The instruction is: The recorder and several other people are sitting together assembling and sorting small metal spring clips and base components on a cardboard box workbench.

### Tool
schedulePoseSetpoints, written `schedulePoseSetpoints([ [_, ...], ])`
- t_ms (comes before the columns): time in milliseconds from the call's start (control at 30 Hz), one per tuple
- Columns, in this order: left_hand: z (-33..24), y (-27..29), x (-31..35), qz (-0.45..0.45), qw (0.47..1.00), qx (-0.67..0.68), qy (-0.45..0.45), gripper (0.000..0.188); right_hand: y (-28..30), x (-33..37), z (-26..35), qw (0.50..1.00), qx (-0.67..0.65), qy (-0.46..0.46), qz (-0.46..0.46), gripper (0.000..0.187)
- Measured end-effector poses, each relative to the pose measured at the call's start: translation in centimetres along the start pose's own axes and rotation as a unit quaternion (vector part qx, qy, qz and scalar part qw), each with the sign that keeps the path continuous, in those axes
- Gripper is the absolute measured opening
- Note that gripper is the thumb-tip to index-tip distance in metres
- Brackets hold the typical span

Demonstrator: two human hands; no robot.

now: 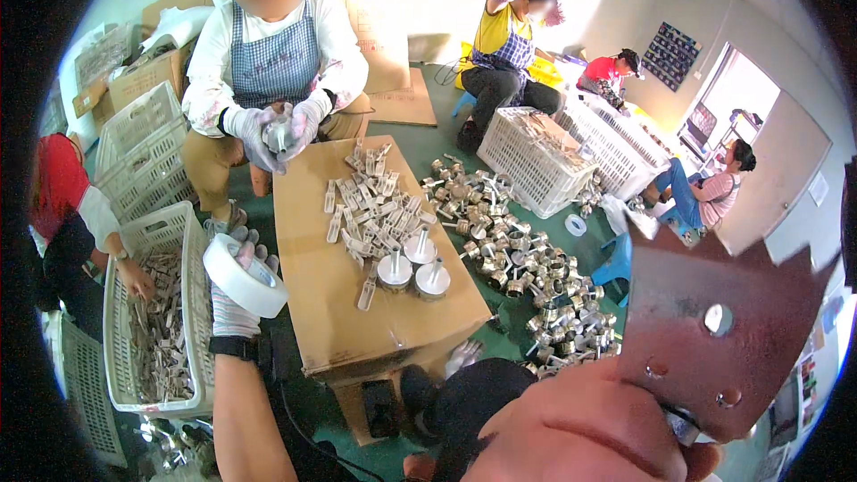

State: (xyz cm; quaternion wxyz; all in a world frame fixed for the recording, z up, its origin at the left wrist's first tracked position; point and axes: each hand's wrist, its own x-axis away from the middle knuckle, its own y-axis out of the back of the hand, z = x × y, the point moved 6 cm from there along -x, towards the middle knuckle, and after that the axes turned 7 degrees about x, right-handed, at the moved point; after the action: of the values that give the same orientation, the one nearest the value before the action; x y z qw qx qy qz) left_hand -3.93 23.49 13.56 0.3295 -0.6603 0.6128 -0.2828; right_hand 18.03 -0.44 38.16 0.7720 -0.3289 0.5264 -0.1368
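My left hand (253, 251), in a pale knitted glove, grips a roll of wide white tape (245, 275) left of the cardboard box (335, 339). My bare right hand (580, 424) is very close at the lower right, its fingers closed on a brown metal plate with a saw-toothed edge (678, 339) and several holes. On the box lies a heap of small clear plastic clips (370, 205). Three round metal caps with upright stems (431, 280) stand beside them. Pale glove fingers (464, 357) show by the box's near side; whether a hand fills them I cannot tell.
Across the box a seated person (277, 54) holds a metal part in gloved hands. At left another person's hand reaches into a white crate (198, 303) of small parts. Many metal cups with stems (527, 268) cover the floor at right, near a blue stool (614, 261). Other people sit farther back.
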Motion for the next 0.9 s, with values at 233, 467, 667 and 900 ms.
schedulePoseSetpoints([
  [233,-0.3,-0.1,0.2,-0.015,0.999,0.029,0.013,0.04,-0.1,-0.2,-0.7,1.0,0.001,0.028,-0.002,0.016],
  [467,-0.7,0.0,0.2,-0.032,0.999,0.027,0.013,0.038,0.3,-0.6,-1.1,0.998,0.006,0.056,-0.013,0.014],
  [667,-1.0,-0.7,1.0,-0.065,0.996,0.046,0.028,0.037,0.2,-0.5,-1.3,0.997,0.006,0.072,-0.022,0.012],
  [900,-1.1,0.3,0.2,-0.022,1.0,0.023,-0.002,0.038,-0.1,-0.9,-1.9,0.997,-0.001,0.081,-0.019,0.01],
])
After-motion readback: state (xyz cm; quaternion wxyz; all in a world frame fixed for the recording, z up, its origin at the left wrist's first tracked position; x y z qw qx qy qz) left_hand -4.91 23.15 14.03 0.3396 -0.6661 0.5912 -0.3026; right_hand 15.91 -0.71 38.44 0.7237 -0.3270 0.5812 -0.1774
